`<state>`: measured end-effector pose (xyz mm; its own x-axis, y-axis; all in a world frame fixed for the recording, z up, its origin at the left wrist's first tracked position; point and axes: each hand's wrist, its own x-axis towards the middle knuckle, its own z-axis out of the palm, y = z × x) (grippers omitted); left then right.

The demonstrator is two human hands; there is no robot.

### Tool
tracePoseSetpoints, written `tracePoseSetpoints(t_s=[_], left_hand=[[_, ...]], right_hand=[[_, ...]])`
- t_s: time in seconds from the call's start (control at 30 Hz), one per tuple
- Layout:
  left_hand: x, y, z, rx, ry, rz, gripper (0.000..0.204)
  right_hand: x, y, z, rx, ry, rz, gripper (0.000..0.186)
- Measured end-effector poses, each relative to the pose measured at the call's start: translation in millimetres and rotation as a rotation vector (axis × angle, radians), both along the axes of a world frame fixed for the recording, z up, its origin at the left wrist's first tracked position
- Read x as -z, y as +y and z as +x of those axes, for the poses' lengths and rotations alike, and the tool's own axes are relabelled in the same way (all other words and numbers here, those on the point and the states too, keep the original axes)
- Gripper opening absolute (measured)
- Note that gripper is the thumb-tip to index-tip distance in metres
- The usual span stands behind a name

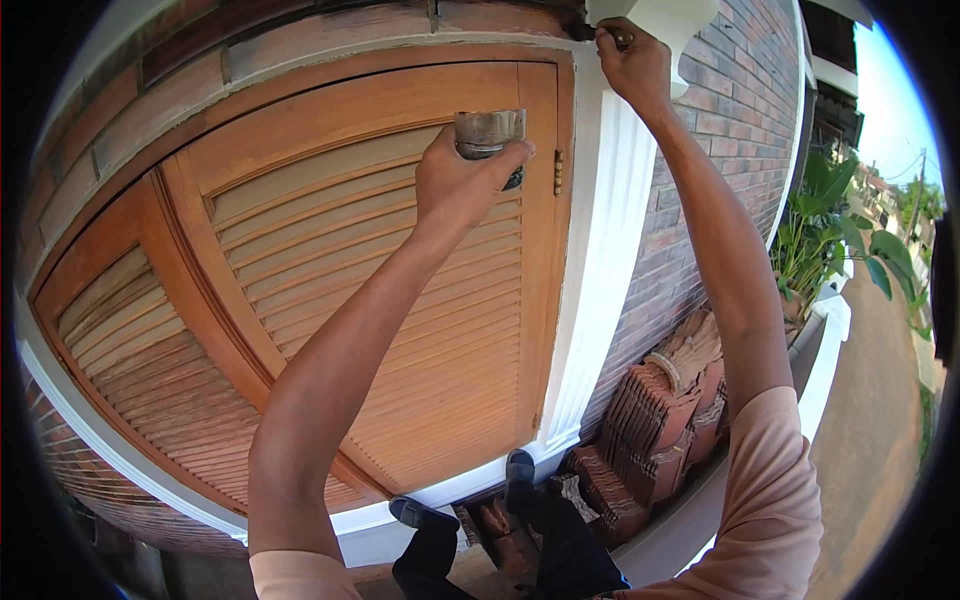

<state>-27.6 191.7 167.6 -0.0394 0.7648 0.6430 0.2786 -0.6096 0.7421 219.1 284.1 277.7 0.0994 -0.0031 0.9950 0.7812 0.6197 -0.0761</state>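
My left hand is wrapped round a small greyish cup with a dark lower part, held up in front of the louvred wooden shutter. Up at the top, my right hand is closed beside the white moulded top of the pilaster, close to the dark end of the brick ledge. A small brownish bit shows between its fingers, but its kind is too hidden to tell.
Stacked red roof tiles lie at the foot of the brick wall, right of the white pilaster. My feet in dark shoes rest on a white sill. Leafy plants and a dirt road are further right.
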Motion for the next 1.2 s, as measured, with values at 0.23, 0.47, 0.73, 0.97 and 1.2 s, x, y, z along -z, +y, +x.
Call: tracePoseSetpoints(t_s=[0.23, 0.47, 0.73, 0.97, 1.2], left_hand=[[-1.2, 3.7, -1.9, 0.001, -0.007, 0.033, 0.061], [-4.9, 7.1, -5.3, -0.026, 0.025, 0.0, 0.065], [-9.5, 3.4, -5.2, -0.037, -0.013, 0.021, 0.063], [-8.4, 3.3, -16.6, -0.098, -0.003, -0.026, 0.064], [-9.0, 6.5, -31.9, -0.202, 0.004, 0.001, 0.064]], right_hand=[[-6.7, 1.2, -1.1, -0.06, 0.129, 0.122, 0.022], [-10.1, 3.0, -3.5, -0.27, 0.082, -0.016, 0.024], [-15.2, -25.7, -31.1, -0.318, 0.022, 0.0, 0.021], [-29.5, -8.8, -35.5, -1.006, 0.203, -0.296, 0.024], [-19.4, -6.0, -19.1, -0.806, 0.313, -0.212, 0.024]])
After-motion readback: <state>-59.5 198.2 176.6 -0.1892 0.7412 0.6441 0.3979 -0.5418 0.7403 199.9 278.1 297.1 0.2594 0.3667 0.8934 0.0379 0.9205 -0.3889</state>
